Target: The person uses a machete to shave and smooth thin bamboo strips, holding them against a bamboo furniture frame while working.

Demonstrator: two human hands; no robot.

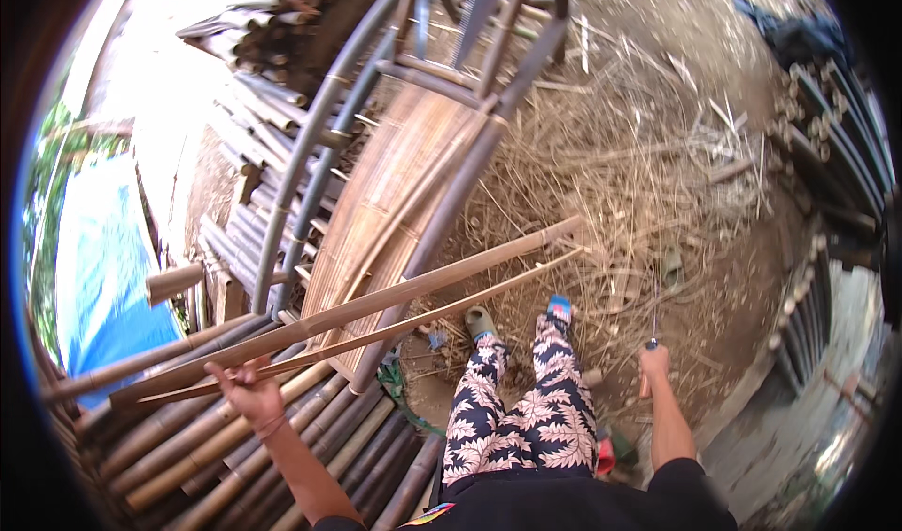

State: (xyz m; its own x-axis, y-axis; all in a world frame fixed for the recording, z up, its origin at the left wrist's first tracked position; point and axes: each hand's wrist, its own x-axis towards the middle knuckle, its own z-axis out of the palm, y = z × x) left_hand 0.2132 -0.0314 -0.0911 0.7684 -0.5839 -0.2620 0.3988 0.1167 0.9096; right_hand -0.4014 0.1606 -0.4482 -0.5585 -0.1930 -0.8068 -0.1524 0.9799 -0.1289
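The left hand (246, 390) grips a split bamboo pole (376, 307) that slants up to the right, with a thinner strip (442, 315) just beneath it. Under the hand lies a stack of bamboo poles (282, 456). The right hand (652, 364) clenches a knife (653, 320), blade pointing far. Beyond stand a curved bamboo frame (395, 183) and scattered shavings (620, 174) on the ground.

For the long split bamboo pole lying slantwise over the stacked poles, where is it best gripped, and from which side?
Probably at its near, lower-left end, where the left hand already grips the long split bamboo pole. Come from below and the person's side: that end rests on the stack of round bamboo poles, while the far end juts unsupported over the straw-littered ground.
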